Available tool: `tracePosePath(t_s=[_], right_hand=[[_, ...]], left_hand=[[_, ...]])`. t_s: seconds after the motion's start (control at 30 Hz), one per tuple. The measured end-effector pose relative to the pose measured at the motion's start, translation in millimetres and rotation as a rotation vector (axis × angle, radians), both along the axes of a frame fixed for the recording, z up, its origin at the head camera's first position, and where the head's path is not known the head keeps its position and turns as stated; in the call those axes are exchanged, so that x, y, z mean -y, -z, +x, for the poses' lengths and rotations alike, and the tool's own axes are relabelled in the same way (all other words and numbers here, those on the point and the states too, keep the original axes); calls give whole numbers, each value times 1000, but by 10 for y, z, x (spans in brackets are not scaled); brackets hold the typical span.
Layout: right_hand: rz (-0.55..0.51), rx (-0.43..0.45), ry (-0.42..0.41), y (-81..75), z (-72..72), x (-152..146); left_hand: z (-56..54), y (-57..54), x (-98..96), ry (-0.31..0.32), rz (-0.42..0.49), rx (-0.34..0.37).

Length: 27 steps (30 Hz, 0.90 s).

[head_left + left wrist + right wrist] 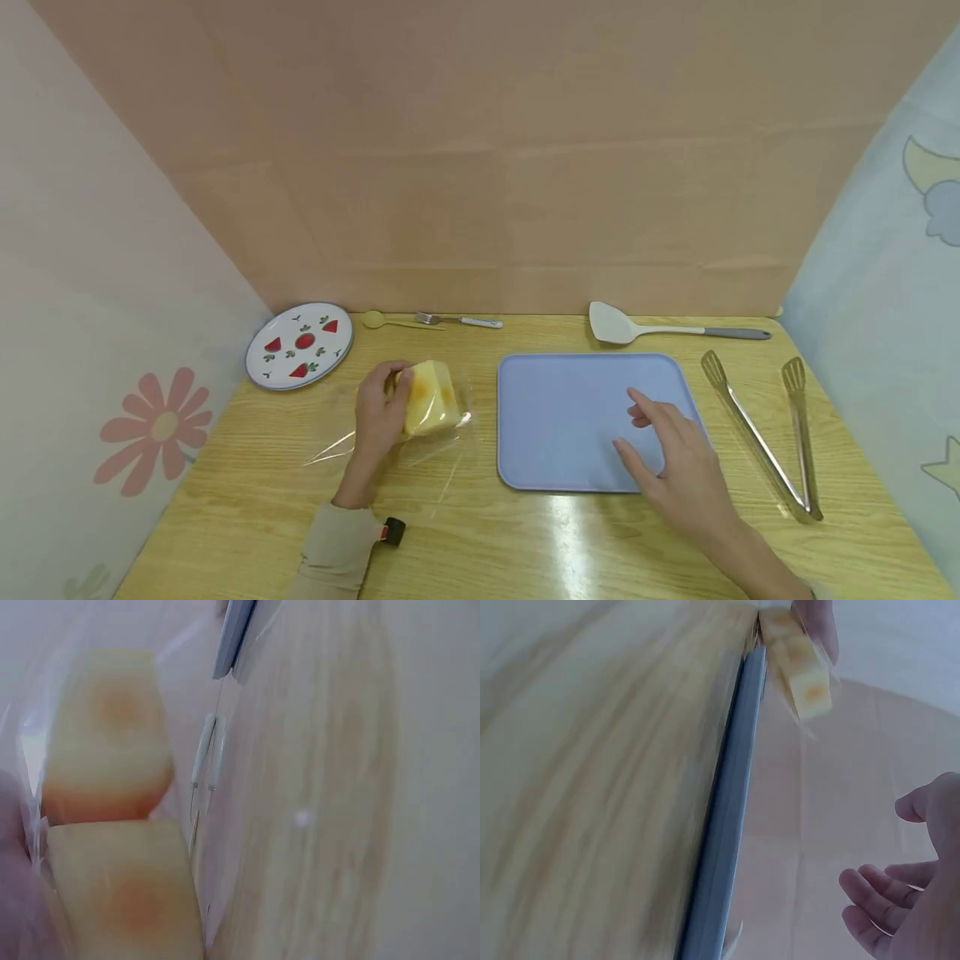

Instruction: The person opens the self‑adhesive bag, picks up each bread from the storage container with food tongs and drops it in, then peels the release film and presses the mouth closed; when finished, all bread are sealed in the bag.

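My left hand (380,408) grips pale yellow bread (431,398) with browned patches, wrapped in a clear plastic bag (337,446). Two pieces of the bread (112,750) show up close in the left wrist view, one above the other, with shiny film over them. Over the right part of a blue rectangular tray (558,417) hovers my right hand (678,467), its thumb and fingers spread and holding nothing. The right wrist view shows the same loosely bent fingers (877,896) beside the tray's edge (731,802).
A white plate (283,354) with red fruit patterns lies at the back left. Beside it are a yellow spoon (373,319) and a fork (480,322). A white spatula (615,325) with a grey handle lies behind the tray, and metal tongs (765,446) lie spread at the right.
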State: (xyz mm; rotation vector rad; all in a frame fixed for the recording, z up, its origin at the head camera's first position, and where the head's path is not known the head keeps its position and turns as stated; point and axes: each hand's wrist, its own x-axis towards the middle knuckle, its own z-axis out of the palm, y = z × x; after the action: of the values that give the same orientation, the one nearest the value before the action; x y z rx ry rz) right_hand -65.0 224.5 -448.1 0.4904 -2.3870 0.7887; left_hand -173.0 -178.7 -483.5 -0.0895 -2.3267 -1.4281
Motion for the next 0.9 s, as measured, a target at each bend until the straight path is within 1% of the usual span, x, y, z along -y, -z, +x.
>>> tracePosePath(t_s=[0.1, 0.17, 0.23, 0.3, 0.4, 0.47, 0.57, 0.7, 0.83, 0.9], right_hand=[[-41, 28, -93, 20, 15, 154], [-74, 56, -149, 37, 21, 262], [-99, 82, -205, 58, 24, 371], [-101, 104, -244, 80, 30, 482], [-86, 178, -292, 95, 55, 641], [-82, 267, -325, 87, 72, 730], [-112, 453, -391, 51, 83, 833], [-236, 685, -456, 8, 43, 971], [-373, 833, -482, -9, -65, 1135], [-438, 882, -498, -6, -126, 1210]], left_hand=[[16, -45, -57, -9, 151, 5], [34, -70, -98, -10, 212, 3], [42, -73, -130, -14, 225, -3], [52, -67, -156, -16, 229, -6], [66, -55, -185, -40, 251, -17], [79, -62, -206, -61, 276, -25], [96, -83, -247, -90, 370, -39], [108, -103, -321, -125, 520, -72], [140, -138, -422, -163, 640, -109], [159, -148, -472, -178, 699, -122]])
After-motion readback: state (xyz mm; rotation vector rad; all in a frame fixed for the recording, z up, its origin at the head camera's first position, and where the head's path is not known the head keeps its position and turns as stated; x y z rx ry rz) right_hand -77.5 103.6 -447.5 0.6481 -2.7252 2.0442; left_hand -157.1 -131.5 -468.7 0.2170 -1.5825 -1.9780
